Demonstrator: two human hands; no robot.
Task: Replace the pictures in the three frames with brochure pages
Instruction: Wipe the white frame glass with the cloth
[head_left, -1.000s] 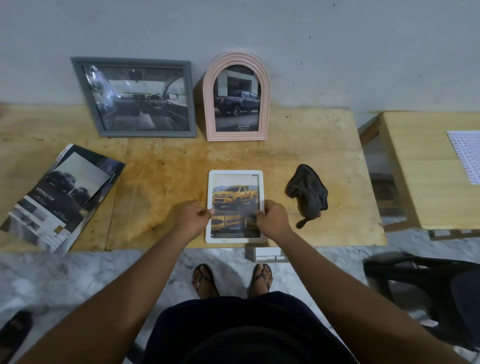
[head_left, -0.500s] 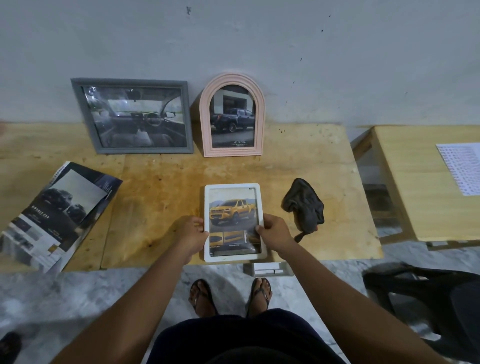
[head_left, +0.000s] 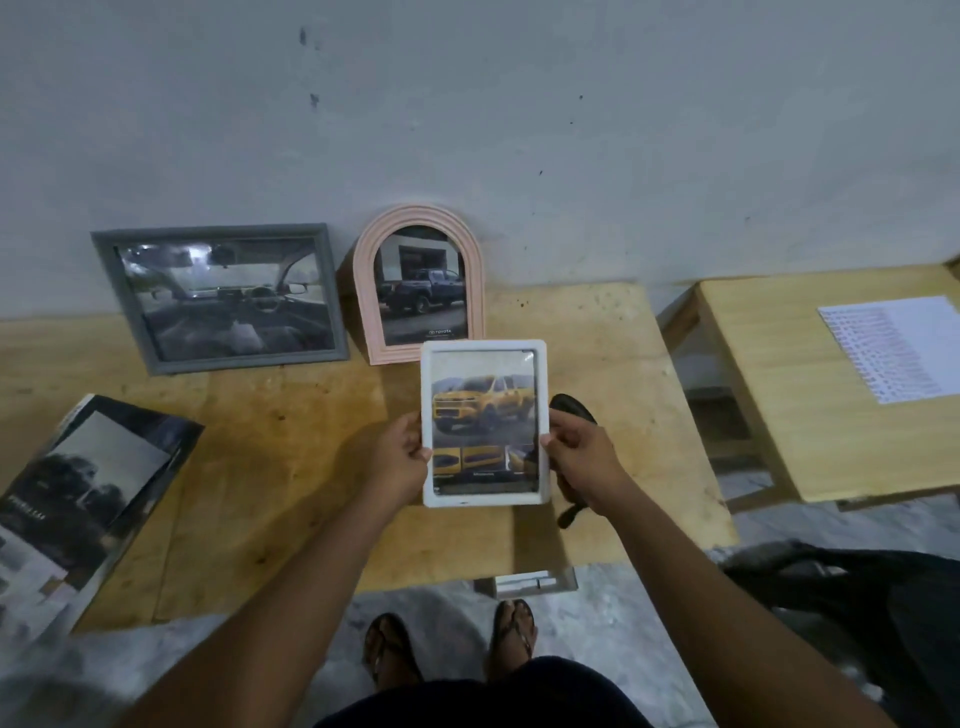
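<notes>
A white frame (head_left: 484, 422) with a yellow pickup page in it is held up off the wooden table (head_left: 291, 467). My left hand (head_left: 402, 457) grips its left edge and my right hand (head_left: 582, 457) grips its right edge. Against the wall lean a grey frame (head_left: 221, 297) showing a car interior and a pink arched frame (head_left: 420, 280) showing a dark pickup. The brochure (head_left: 78, 499) lies open at the table's left end.
A dark cloth (head_left: 571, 410) lies on the table behind my right hand, partly hidden. A second wooden table (head_left: 810, 415) with a printed sheet (head_left: 898, 348) stands to the right. A dark chair (head_left: 857, 587) is at lower right.
Both hands have lifted the white frame off the table and carried it up and away from me, toward the pink frame. The view has tilted up.
</notes>
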